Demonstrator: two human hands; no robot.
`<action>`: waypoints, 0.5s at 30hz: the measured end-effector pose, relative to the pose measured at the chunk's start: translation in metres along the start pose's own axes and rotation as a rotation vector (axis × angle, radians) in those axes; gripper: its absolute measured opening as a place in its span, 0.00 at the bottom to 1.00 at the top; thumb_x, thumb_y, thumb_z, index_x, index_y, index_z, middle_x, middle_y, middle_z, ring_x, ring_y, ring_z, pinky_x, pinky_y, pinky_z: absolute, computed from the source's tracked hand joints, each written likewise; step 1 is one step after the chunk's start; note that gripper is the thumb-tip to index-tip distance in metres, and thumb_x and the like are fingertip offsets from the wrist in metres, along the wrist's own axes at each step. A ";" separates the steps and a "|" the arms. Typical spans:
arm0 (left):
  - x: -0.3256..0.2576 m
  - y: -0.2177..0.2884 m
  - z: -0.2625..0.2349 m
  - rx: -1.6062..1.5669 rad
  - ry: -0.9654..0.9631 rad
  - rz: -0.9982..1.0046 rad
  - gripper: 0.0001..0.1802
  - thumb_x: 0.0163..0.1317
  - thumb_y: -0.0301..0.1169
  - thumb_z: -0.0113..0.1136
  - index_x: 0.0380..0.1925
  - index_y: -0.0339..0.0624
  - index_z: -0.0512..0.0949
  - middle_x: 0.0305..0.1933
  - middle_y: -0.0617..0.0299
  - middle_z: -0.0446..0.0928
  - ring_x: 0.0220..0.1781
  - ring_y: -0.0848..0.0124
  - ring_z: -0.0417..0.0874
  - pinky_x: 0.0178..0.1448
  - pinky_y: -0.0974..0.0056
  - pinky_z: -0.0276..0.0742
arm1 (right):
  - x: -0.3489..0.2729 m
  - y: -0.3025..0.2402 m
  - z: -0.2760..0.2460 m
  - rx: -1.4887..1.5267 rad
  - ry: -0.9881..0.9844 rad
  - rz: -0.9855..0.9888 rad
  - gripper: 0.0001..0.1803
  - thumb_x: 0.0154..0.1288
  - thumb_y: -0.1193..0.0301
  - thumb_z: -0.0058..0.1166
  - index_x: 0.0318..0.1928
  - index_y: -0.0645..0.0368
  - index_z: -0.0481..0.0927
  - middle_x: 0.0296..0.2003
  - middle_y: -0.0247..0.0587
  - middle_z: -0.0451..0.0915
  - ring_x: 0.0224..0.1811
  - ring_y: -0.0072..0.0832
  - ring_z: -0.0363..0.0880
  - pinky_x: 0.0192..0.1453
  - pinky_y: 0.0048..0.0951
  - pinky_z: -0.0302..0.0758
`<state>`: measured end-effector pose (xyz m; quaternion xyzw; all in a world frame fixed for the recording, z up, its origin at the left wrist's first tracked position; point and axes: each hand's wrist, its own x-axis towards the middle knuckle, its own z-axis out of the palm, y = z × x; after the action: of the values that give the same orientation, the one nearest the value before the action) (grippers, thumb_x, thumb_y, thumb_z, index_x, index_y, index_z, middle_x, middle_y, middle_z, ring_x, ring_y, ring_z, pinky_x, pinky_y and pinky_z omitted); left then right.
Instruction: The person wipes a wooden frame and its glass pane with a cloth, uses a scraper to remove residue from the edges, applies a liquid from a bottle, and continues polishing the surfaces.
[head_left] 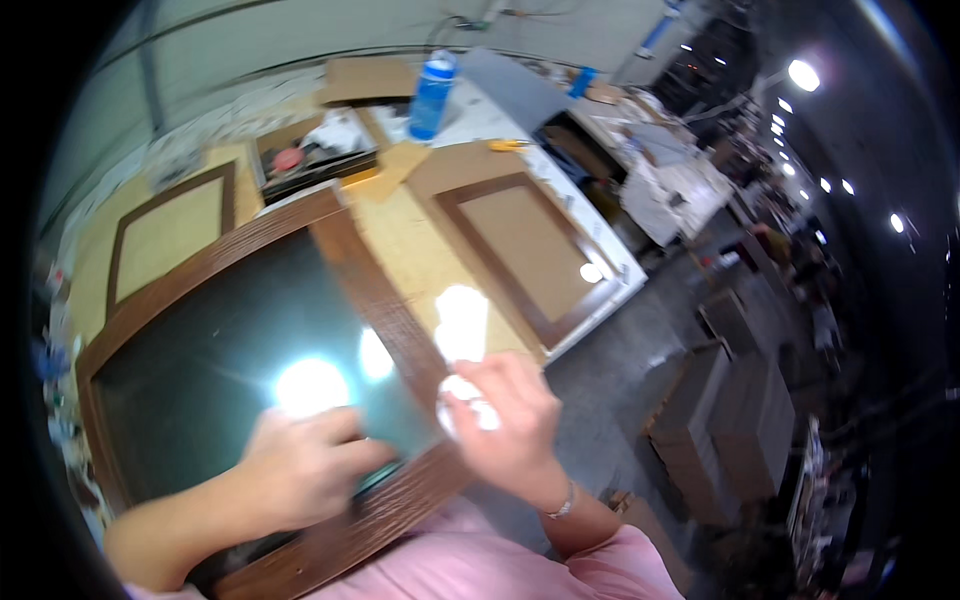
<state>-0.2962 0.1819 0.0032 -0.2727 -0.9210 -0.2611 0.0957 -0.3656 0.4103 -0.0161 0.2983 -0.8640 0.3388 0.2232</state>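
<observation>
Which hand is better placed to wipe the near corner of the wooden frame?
Probably the right hand: it holds a white cloth right at the wooden frame. The left hand rests on the glass panel.

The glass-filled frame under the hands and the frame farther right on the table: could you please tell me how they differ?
The near frame holds dark, reflective glass; the far frame holds a flat tan panel. Both hands, left hand and right hand, rest on the near frame; the far frame lies untouched. Both have brown wooden borders.
</observation>
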 end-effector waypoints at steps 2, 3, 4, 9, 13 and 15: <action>-0.055 -0.007 -0.041 0.028 0.129 -0.192 0.18 0.36 0.19 0.69 0.31 0.47 0.87 0.23 0.62 0.72 0.27 0.62 0.76 0.28 0.59 0.70 | 0.007 -0.011 0.014 0.063 -0.031 -0.055 0.14 0.52 0.73 0.67 0.42 0.56 0.85 0.37 0.42 0.81 0.37 0.42 0.82 0.39 0.39 0.78; -0.080 -0.015 -0.064 0.135 0.151 -0.273 0.14 0.39 0.18 0.68 0.30 0.44 0.86 0.25 0.61 0.74 0.28 0.62 0.75 0.31 0.59 0.70 | 0.007 -0.010 0.015 0.046 -0.015 -0.069 0.14 0.52 0.73 0.67 0.42 0.56 0.85 0.38 0.43 0.82 0.37 0.43 0.82 0.40 0.39 0.78; -0.096 -0.019 -0.084 0.124 0.328 -0.301 0.12 0.44 0.17 0.64 0.31 0.40 0.84 0.28 0.59 0.77 0.31 0.63 0.74 0.36 0.61 0.71 | 0.005 -0.006 0.010 0.052 -0.011 -0.087 0.14 0.53 0.73 0.67 0.42 0.56 0.85 0.38 0.45 0.82 0.37 0.44 0.82 0.41 0.39 0.79; -0.234 -0.046 -0.137 -0.151 1.184 -0.952 0.10 0.66 0.19 0.56 0.44 0.35 0.83 0.34 0.68 0.79 0.33 0.80 0.76 0.40 0.70 0.74 | -0.012 0.019 -0.018 0.039 -0.036 0.059 0.13 0.57 0.83 0.57 0.45 0.67 0.82 0.39 0.49 0.79 0.43 0.43 0.80 0.52 0.38 0.75; -0.435 -0.027 -0.068 0.153 1.044 -1.508 0.11 0.67 0.23 0.58 0.46 0.36 0.85 0.39 0.64 0.84 0.39 0.78 0.80 0.46 0.70 0.76 | -0.015 -0.004 -0.016 0.089 -0.092 0.058 0.11 0.60 0.84 0.53 0.44 0.70 0.79 0.38 0.46 0.77 0.42 0.36 0.78 0.52 0.32 0.73; -0.519 -0.022 0.017 0.204 0.967 -1.526 0.11 0.67 0.24 0.58 0.45 0.35 0.85 0.39 0.55 0.87 0.41 0.69 0.85 0.49 0.64 0.78 | -0.009 -0.010 -0.017 0.083 -0.078 0.080 0.11 0.63 0.85 0.51 0.45 0.71 0.79 0.39 0.44 0.78 0.44 0.32 0.77 0.53 0.30 0.72</action>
<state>0.1233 -0.0591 -0.1863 0.5602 -0.7296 -0.2567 0.2966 -0.3496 0.4200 -0.0050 0.2856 -0.8683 0.3713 0.1632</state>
